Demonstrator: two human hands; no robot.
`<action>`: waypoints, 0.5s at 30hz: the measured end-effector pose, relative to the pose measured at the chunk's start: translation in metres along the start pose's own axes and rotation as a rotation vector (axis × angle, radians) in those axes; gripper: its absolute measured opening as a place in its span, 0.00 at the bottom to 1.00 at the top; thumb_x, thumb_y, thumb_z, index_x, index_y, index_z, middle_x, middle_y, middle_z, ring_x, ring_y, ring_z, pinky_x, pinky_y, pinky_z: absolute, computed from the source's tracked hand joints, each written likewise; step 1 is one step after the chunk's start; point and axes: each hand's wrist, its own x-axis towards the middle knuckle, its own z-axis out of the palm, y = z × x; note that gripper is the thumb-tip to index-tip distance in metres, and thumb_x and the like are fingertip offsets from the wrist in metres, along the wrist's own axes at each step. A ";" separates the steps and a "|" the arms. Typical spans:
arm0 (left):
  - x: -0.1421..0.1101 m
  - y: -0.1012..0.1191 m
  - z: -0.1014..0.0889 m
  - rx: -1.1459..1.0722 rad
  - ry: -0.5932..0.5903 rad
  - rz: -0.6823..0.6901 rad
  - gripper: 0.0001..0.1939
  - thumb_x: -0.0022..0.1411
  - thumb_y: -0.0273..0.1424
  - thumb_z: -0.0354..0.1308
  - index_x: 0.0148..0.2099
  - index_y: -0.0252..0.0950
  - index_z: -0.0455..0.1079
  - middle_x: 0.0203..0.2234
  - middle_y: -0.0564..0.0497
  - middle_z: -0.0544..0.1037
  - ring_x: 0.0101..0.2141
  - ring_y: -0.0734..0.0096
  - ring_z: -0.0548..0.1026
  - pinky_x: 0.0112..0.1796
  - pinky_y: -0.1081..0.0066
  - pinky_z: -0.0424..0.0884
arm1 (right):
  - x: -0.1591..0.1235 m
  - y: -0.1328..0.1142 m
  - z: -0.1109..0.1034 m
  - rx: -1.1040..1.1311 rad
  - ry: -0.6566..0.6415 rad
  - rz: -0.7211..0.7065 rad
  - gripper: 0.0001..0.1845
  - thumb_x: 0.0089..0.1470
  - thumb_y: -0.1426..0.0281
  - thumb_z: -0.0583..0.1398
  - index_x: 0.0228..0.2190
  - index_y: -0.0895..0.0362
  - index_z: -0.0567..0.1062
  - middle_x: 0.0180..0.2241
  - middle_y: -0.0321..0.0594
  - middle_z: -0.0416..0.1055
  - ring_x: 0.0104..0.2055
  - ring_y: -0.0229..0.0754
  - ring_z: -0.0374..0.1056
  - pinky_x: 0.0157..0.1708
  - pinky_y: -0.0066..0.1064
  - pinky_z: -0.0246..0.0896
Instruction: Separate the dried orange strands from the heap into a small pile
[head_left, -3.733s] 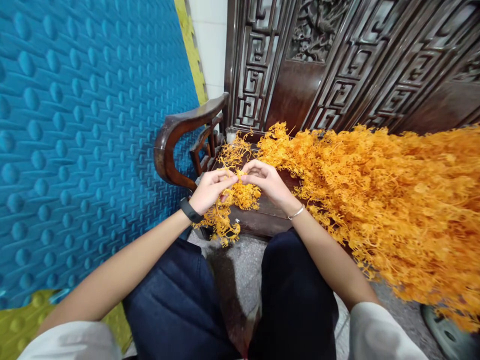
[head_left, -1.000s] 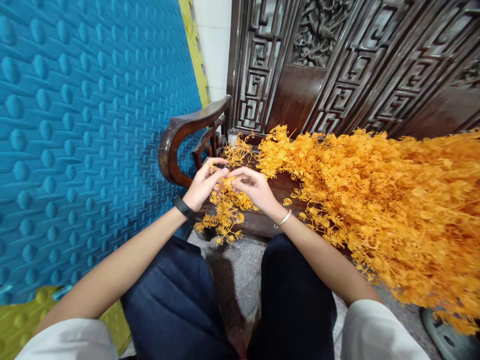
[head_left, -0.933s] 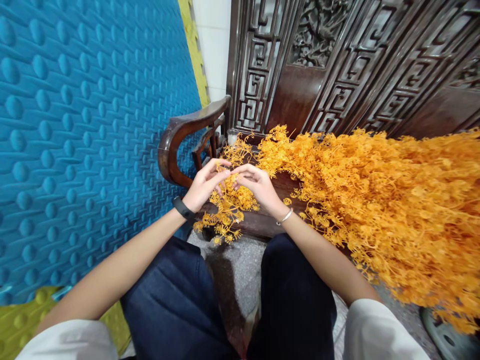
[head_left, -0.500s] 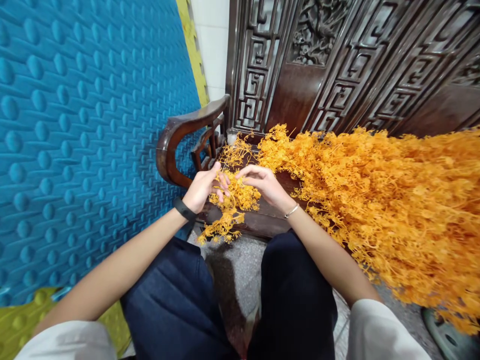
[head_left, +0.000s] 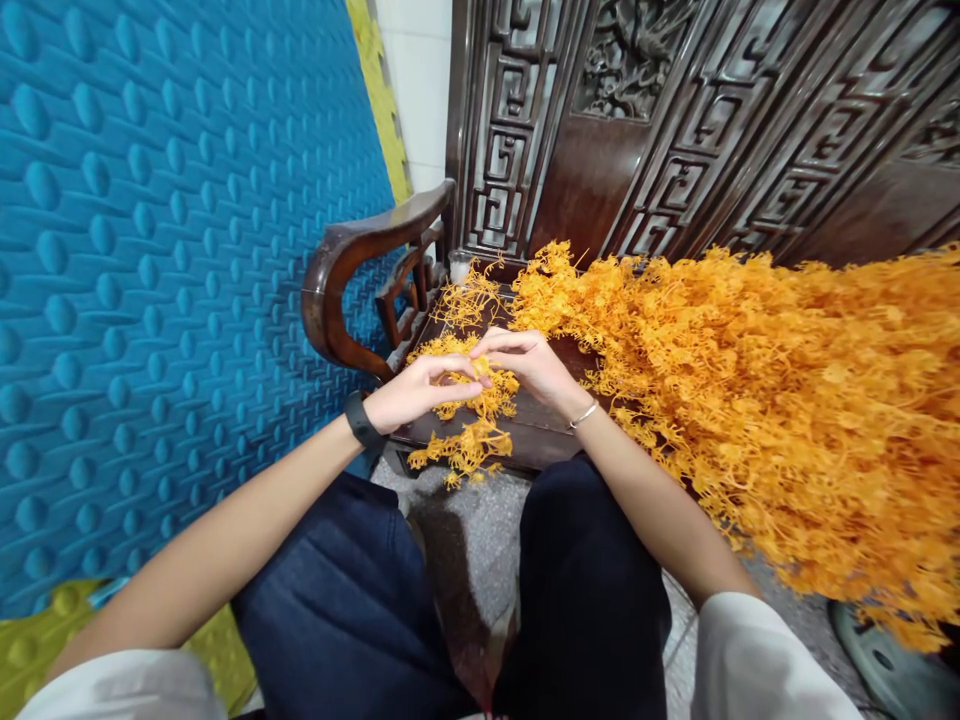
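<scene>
Hanging below left grip (head_left: 416, 392), right grip (head_left: 538, 368): orange sprig (head_left: 468, 448); cannot tell if either closed.

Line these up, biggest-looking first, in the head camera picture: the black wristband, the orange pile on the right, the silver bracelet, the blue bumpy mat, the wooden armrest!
Blue bumpy mat
Orange pile on the right
Wooden armrest
Black wristband
Silver bracelet

No writing, label, brand, number or sign can be read on any surface or object anywhere in view.
</scene>
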 end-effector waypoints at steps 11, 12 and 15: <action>0.001 0.000 0.007 -0.232 0.189 0.002 0.08 0.55 0.34 0.58 0.31 0.34 0.70 0.25 0.54 0.73 0.25 0.76 0.72 0.32 0.72 0.69 | 0.000 -0.008 0.000 0.148 0.035 0.113 0.11 0.47 0.68 0.64 0.36 0.52 0.78 0.29 0.34 0.73 0.31 0.34 0.67 0.37 0.31 0.63; 0.001 -0.001 0.008 -0.188 0.225 0.007 0.08 0.55 0.34 0.58 0.31 0.35 0.70 0.22 0.55 0.71 0.22 0.77 0.71 0.29 0.73 0.68 | 0.000 -0.009 0.000 0.158 0.027 0.125 0.12 0.48 0.67 0.63 0.38 0.53 0.77 0.29 0.35 0.74 0.31 0.34 0.68 0.37 0.31 0.63; 0.001 -0.004 0.007 0.048 0.333 0.024 0.09 0.56 0.36 0.56 0.30 0.35 0.69 0.16 0.58 0.66 0.17 0.78 0.65 0.23 0.75 0.63 | 0.001 -0.012 0.003 0.174 0.061 0.182 0.14 0.51 0.60 0.60 0.37 0.56 0.74 0.29 0.36 0.73 0.29 0.34 0.68 0.35 0.31 0.64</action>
